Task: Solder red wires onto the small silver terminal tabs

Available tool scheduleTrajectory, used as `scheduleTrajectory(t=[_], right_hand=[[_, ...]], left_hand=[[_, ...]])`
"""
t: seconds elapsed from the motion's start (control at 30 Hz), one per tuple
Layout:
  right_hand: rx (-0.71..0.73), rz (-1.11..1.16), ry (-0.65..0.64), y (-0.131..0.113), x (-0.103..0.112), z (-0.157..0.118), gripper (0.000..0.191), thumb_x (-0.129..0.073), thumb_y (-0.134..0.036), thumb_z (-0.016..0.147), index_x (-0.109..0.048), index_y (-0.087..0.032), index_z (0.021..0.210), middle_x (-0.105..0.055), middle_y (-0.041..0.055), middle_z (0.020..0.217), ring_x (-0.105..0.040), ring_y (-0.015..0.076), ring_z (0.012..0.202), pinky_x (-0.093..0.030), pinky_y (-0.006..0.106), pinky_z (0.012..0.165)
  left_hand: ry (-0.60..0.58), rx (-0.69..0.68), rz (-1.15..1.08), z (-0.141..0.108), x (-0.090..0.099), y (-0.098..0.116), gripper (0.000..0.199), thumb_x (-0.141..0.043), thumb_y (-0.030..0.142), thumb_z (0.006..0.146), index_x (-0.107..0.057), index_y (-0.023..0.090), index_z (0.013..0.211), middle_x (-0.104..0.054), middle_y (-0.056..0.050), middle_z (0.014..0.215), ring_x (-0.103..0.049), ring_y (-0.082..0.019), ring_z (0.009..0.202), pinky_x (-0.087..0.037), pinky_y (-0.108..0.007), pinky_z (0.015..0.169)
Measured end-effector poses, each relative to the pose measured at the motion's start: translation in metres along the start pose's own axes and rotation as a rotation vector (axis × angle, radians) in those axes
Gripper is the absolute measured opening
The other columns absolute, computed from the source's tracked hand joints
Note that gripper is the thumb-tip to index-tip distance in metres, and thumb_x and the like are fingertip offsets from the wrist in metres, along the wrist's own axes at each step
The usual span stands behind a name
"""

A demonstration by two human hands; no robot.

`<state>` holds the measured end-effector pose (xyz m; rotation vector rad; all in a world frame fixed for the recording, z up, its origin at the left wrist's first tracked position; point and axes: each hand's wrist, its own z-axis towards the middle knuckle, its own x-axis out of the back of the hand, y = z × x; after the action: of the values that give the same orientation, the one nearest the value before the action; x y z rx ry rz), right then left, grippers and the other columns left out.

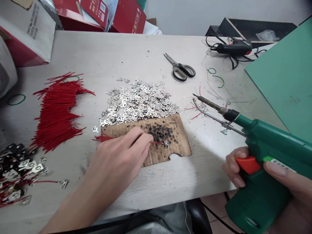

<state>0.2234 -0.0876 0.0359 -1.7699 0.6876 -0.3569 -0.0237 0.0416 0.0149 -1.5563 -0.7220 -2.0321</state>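
A green soldering gun (265, 162) is gripped by the right hand (273, 182), fingers wrapped around the handle and one laid on the orange trigger (247, 164). Its long axis runs from lower right to upper left, and the dark tip (198, 97) is pointed up-left, held above the table (170, 182), off the right edge of a scorched cardboard pad (158, 139). On that pad a thin red wire (157, 142) is pinched between the fingertips of the left hand (117, 162); the wire lies roughly level, its free end meeting a small metal tab (166, 144) to the right. A heap of metal tabs (138, 102) is spread just behind the pad. A bundle of red wires (57, 113) is laid to the left, and scissors (180, 69) farther back.
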Motion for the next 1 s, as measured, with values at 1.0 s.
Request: scheduleTrajectory(t=[1.0], right_hand=[[0.008,0.042,-0.135,-0.016,-0.026,0.019,0.015,-0.072,-0.033,0.081,-0.074,-0.019,0.086,-0.063,0.0097,0.075,-0.058,0.0183,0.057,-0.049,0.025,0.047]], left_hand=[[-0.001,0.028,-0.111,0.002,0.001,0.002,0.011,-0.049,0.019,0.100,-0.059,0.022,0.106,-0.068,0.000,0.098,-0.066,-0.015,0.076,-0.041,-0.029,0.062]])
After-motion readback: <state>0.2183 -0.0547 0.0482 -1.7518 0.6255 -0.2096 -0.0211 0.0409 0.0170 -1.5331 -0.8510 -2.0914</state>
